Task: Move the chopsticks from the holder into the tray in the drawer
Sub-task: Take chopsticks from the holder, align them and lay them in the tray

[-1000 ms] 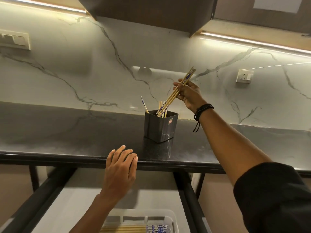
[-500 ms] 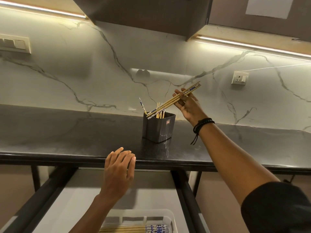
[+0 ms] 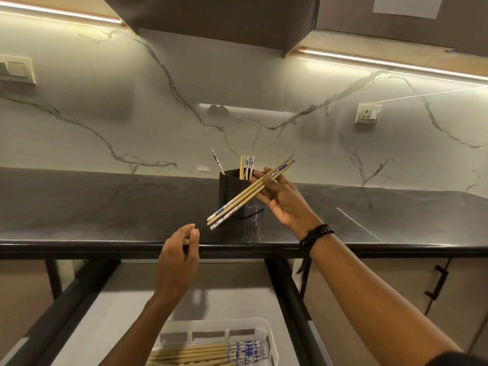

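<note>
My right hand (image 3: 286,204) holds a small bundle of bamboo chopsticks (image 3: 245,195) with blue-and-white ends, slanted down to the left in front of the dark square holder (image 3: 232,196) on the black countertop. Several more chopsticks (image 3: 247,166) still stand in the holder. My left hand (image 3: 179,257) hovers just under the bundle's lower tips, fingers loosely curled and holding nothing. Below, in the open drawer (image 3: 290,299), a white plastic tray (image 3: 269,336) holds several chopsticks (image 3: 206,353) lying flat.
The black countertop edge (image 3: 79,245) runs across above the drawer. A marble backsplash carries a wall socket (image 3: 367,113) at right and a switch plate (image 3: 15,70) at left. Dark cabinets hang overhead. A cabinet door with a black handle (image 3: 435,283) is at right.
My right hand has lifted the bundle out of the holder and brought it down toward me, tilting it lower. My left hand has risen from the counter edge toward the bundle's tips.
</note>
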Tool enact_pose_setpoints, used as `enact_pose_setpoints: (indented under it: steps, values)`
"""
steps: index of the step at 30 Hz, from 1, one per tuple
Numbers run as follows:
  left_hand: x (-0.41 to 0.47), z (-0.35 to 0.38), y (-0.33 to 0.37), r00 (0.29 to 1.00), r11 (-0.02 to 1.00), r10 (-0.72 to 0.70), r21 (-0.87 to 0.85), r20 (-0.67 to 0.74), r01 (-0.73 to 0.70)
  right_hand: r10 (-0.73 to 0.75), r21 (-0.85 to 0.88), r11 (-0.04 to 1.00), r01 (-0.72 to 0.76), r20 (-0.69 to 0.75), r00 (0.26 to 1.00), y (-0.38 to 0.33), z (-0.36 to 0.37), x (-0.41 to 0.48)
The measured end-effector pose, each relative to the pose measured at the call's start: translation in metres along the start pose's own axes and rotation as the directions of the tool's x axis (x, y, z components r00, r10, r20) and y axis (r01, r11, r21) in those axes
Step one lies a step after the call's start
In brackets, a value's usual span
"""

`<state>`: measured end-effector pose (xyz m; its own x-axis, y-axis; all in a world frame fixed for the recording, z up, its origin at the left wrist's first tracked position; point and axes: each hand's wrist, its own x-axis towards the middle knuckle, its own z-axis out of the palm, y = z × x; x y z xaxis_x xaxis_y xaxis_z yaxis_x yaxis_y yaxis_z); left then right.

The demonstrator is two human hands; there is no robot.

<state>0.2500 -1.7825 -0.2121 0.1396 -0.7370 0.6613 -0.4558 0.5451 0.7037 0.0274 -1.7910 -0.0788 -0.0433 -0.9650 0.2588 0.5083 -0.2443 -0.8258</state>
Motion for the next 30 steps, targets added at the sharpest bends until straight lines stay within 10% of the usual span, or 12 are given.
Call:
enact_pose_setpoints:
  steps: [14, 30]
  values:
    - [-0.005, -0.014, 0.02, 0.856, 0.885, -0.23, -0.265, 0.464, 0.382, 0.152, 0.103, 0.985, -0.137, -0.157, 0.976, 0.056, -0.027, -0.046]
    - [0.012, -0.037, 0.019, 0.833, 0.474, -0.53, -0.76, 0.157, 0.445, -0.066, -0.603, 0.797, 0.019, -0.056, 0.996, 0.046, -0.035, -0.063]
